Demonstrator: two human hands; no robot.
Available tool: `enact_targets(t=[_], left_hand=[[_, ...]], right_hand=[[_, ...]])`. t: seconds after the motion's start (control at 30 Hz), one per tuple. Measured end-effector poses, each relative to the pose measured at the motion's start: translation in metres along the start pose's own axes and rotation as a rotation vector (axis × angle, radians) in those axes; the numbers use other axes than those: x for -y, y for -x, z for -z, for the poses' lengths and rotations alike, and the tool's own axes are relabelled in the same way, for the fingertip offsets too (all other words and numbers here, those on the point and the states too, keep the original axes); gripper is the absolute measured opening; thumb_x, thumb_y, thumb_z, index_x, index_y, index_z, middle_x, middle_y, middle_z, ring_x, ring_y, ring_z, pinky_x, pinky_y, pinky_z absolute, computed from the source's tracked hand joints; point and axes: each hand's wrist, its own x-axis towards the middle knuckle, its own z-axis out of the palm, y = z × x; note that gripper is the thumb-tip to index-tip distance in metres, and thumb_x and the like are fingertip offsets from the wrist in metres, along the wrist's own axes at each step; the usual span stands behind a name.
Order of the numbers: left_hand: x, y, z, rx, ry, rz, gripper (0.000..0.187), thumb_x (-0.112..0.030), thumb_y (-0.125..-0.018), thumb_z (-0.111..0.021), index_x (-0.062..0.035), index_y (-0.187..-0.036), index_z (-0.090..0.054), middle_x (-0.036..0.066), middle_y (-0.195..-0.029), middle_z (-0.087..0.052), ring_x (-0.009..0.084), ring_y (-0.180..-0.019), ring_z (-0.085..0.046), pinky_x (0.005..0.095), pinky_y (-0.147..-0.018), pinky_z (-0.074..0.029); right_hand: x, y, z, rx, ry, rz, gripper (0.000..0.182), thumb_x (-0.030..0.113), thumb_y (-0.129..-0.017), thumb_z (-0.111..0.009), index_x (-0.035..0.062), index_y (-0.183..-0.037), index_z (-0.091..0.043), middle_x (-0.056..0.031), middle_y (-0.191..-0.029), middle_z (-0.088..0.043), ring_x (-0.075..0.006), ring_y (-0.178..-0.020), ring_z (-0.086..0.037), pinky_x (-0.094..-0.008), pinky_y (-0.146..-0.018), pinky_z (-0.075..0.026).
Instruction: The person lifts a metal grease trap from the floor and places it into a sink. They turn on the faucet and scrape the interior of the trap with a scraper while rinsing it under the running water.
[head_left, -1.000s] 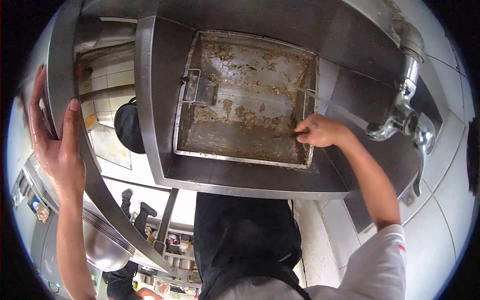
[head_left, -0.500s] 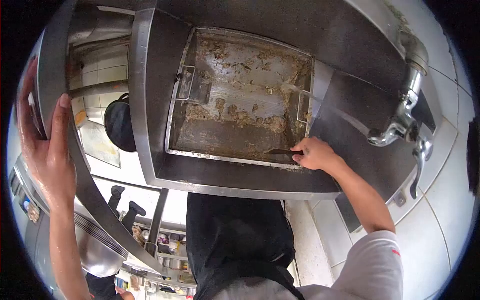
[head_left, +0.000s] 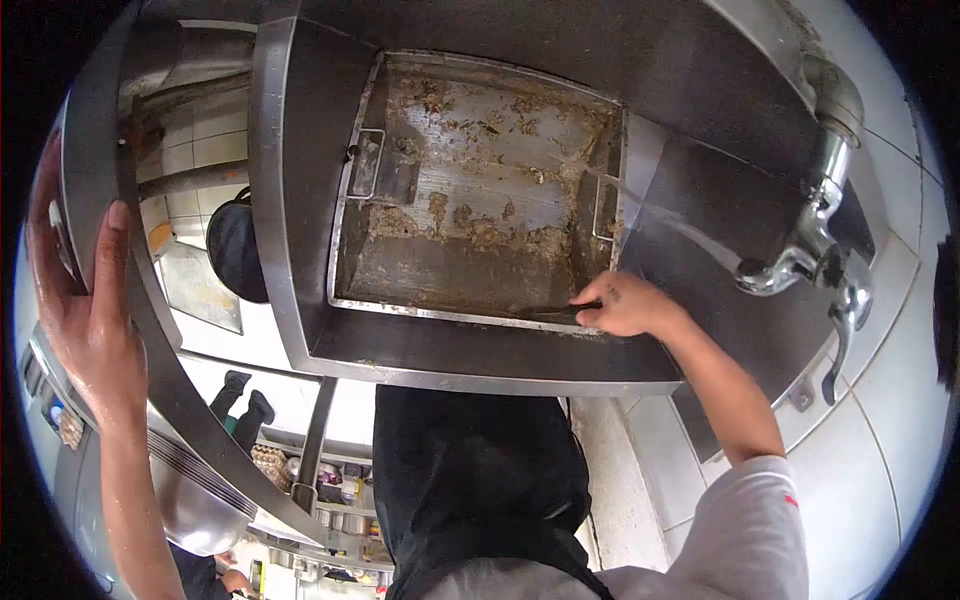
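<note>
My right hand (head_left: 630,305) is closed around a dark, flat scraper (head_left: 548,314) at the near right corner of a rectangular metal pan (head_left: 450,315). The scraper's blade lies low against the pan's near wall, and its handle is mostly hidden in my fingers. Brown, crumbly residue (head_left: 490,232) coats the pan's floor in patches. The pan sits in a steel sink (head_left: 480,350) and has a wire handle (head_left: 370,165) at its left end. My left hand (head_left: 95,330) rests on a steel edge (head_left: 95,150) at the far left, fingers stretched and thumb apart.
A tap (head_left: 800,250) on the right wall sends a stream of water (head_left: 690,232) into the pan. Left of the sink are a black round pan (head_left: 237,245) and a metal bowl (head_left: 195,510). Another person's legs (head_left: 245,405) and a person's hand (head_left: 236,581) show lower left.
My right hand and the scraper have shifted slightly left along the pan's near wall. My left hand stays on the steel edge. Another person's hands have come into view at lower left.
</note>
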Motion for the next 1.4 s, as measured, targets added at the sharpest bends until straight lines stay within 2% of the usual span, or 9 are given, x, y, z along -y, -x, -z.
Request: enact_targets(t=[0.07,0.27,0.37,0.47,0.67,0.8,1.1,1.23,1.4], left_hand=[[0.004,0.001,0.005,0.032,-0.218,-0.093,0.045,-0.020,-0.080,-0.051,-0.0123,-0.122,-0.035,0.009,-0.123,-0.037,0.0225,-0.111,-0.040,0.0373,-0.091,-0.036],[0.005,-0.001,0.004,0.008,-0.217,-0.197,0.045,-0.020,-0.080,-0.051,-0.0131,-0.122,-0.035,0.009,-0.123,-0.037,0.0227,-0.109,-0.042,0.0361,-0.090,-0.038],[0.000,-0.003,0.001,0.011,-0.091,-0.053,0.045,-0.020,-0.080,-0.051,-0.0128,-0.121,-0.036,0.008,-0.123,-0.036,0.0227,-0.111,-0.039,0.0368,-0.091,-0.036],[0.006,0.001,0.004,0.007,-0.293,-0.174,0.045,-0.020,-0.080,-0.051,-0.0118,-0.121,-0.036,0.010,-0.123,-0.037,0.0227,-0.111,-0.039,0.0374,-0.092,-0.035],[-0.001,-0.004,0.002,0.001,-0.174,-0.081,0.047,-0.024,-0.081,-0.050,-0.0157,-0.124,-0.034,0.007,-0.126,-0.033,0.0223,-0.113,-0.036,0.0386,-0.093,-0.033],[0.000,-0.001,0.001,-0.001,-0.131,-0.049,0.047,-0.026,-0.080,-0.051,-0.0159,-0.123,-0.034,0.007,-0.126,-0.033,0.0226,-0.113,-0.037,0.0387,-0.093,-0.033],[-0.007,-0.005,0.000,-0.042,-0.157,-0.136,0.047,-0.020,-0.077,-0.056,-0.0101,-0.119,-0.038,0.011,-0.119,-0.041,0.0229,-0.110,-0.039,0.0364,-0.094,-0.030],[-0.008,-0.005,-0.001,-0.061,-0.146,-0.118,0.046,-0.020,-0.077,-0.056,-0.0101,-0.119,-0.039,0.011,-0.119,-0.040,0.0231,-0.111,-0.038,0.0373,-0.095,-0.030],[-0.006,-0.002,0.000,-0.042,-0.141,-0.078,0.046,-0.022,-0.077,-0.055,-0.0103,-0.119,-0.039,0.011,-0.120,-0.040,0.0239,-0.112,-0.038,0.0379,-0.095,-0.029]], right_hand=[[0.005,-0.015,-0.020,-0.086,0.122,0.150,0.028,0.023,-0.067,-0.058,0.0078,-0.091,-0.060,-0.0145,-0.091,-0.058,-0.0293,-0.085,-0.055,-0.0359,-0.074,-0.044],[0.041,-0.044,-0.013,-0.209,0.168,0.002,0.031,0.026,-0.066,-0.059,0.0099,-0.092,-0.060,-0.0132,-0.090,-0.058,-0.0285,-0.085,-0.055,-0.0344,-0.075,-0.044],[0.037,-0.029,-0.004,-0.009,0.132,0.085,0.028,0.025,-0.071,-0.057,0.0119,-0.096,-0.059,-0.0128,-0.089,-0.059,-0.0284,-0.083,-0.056,-0.0348,-0.073,-0.044],[0.038,-0.066,-0.030,-0.119,0.141,0.182,0.028,0.023,-0.065,-0.059,0.0046,-0.085,-0.060,-0.0164,-0.082,-0.059,-0.0308,-0.079,-0.056,-0.0382,-0.070,-0.045],[0.096,-0.097,-0.023,-0.247,0.102,0.072,0.025,0.019,-0.064,-0.057,0.0040,-0.085,-0.060,-0.0160,-0.082,-0.059,-0.0309,-0.080,-0.056,-0.0390,-0.069,-0.045],[0.082,-0.081,-0.025,-0.030,0.153,0.154,0.029,0.024,-0.068,-0.059,0.0169,-0.097,-0.059,-0.0131,-0.089,-0.058,-0.0281,-0.085,-0.055,-0.0369,-0.070,-0.044],[0.106,-0.187,-0.082,-0.491,-0.049,0.203,0.033,0.028,-0.067,-0.060,0.0138,-0.096,-0.059,-0.0115,-0.083,-0.059,-0.0268,-0.075,-0.056,-0.0339,-0.066,-0.045],[0.084,-0.149,-0.060,-0.613,-0.261,0.206,0.032,0.028,-0.067,-0.059,0.0117,-0.095,-0.059,-0.0129,-0.087,-0.059,-0.0277,-0.078,-0.056,-0.0335,-0.068,-0.044],[0.051,-0.049,-0.015,-0.278,0.030,0.015,0.033,0.028,-0.069,-0.058,0.0077,-0.095,-0.059,-0.0145,-0.095,-0.056,-0.0298,-0.089,-0.053,-0.0351,-0.076,-0.042]])
